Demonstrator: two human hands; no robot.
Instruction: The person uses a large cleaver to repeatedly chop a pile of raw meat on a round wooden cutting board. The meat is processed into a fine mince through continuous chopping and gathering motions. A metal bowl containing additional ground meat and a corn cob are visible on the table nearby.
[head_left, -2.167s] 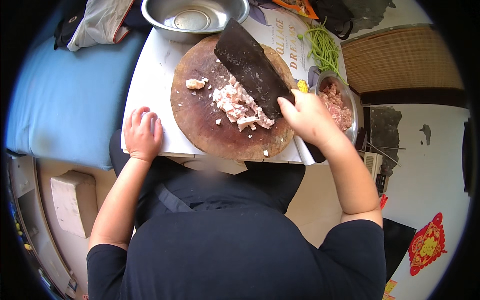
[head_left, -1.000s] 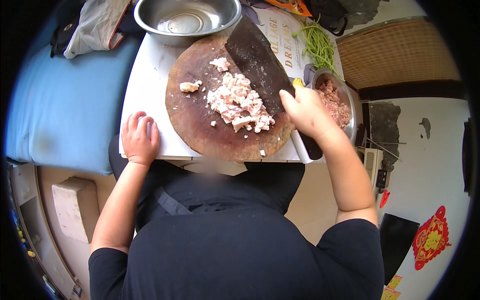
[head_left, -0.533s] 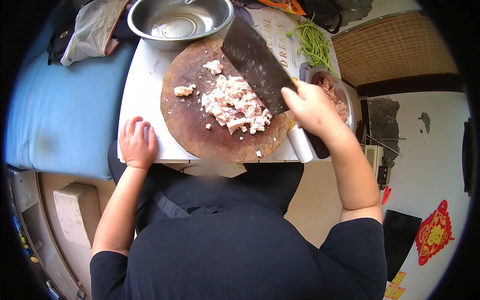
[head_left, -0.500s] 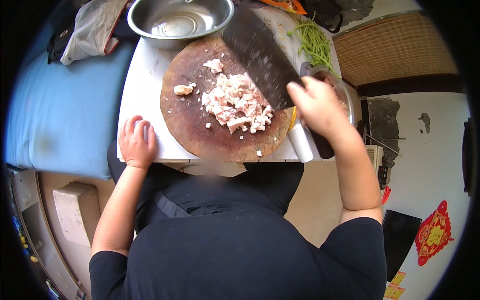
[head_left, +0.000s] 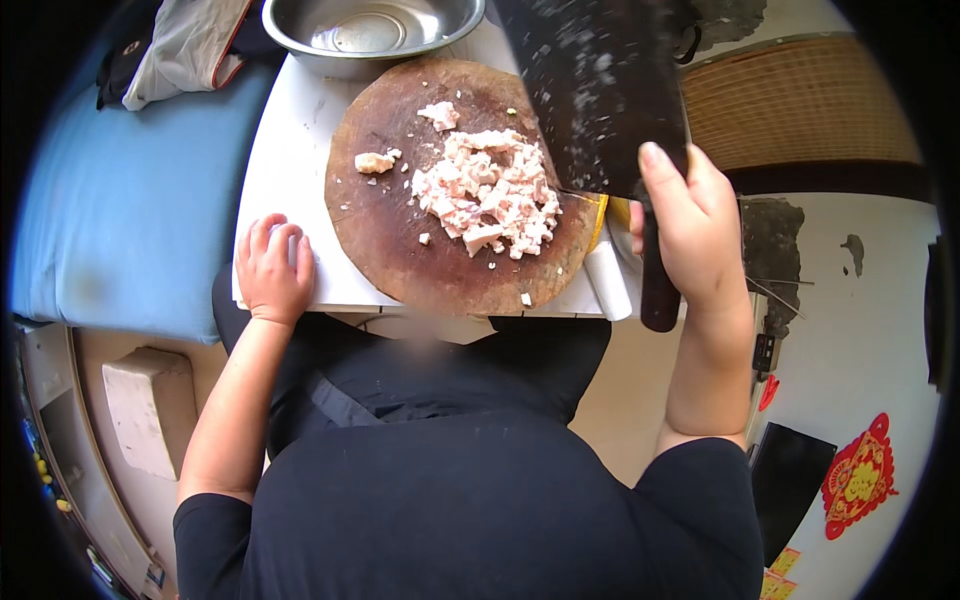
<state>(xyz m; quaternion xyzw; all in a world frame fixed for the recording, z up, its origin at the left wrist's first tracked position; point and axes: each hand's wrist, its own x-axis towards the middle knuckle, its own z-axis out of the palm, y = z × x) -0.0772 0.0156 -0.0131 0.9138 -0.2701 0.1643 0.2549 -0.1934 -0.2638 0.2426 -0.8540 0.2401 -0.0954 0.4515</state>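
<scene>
Sitting close to the table (head_left: 290,180), the person rests the left hand (head_left: 273,268) on its near edge, fingers curled in and holding nothing. The right hand (head_left: 693,228) is wrapped tight around the dark handle of a big cleaver (head_left: 600,95). The cleaver is lifted up, its wide dark blade speckled with little bits and blurry, above the right side of the board (head_left: 400,230). The board is round, brown and wooden. On it lies a heap of chopped meat (head_left: 487,192), pink and white, in small chunks. A few bits lie apart from the heap on the left. Behind the board sits a shiny metal bowl (head_left: 370,28). A blue cushion (head_left: 120,200) lies to the left.
</scene>
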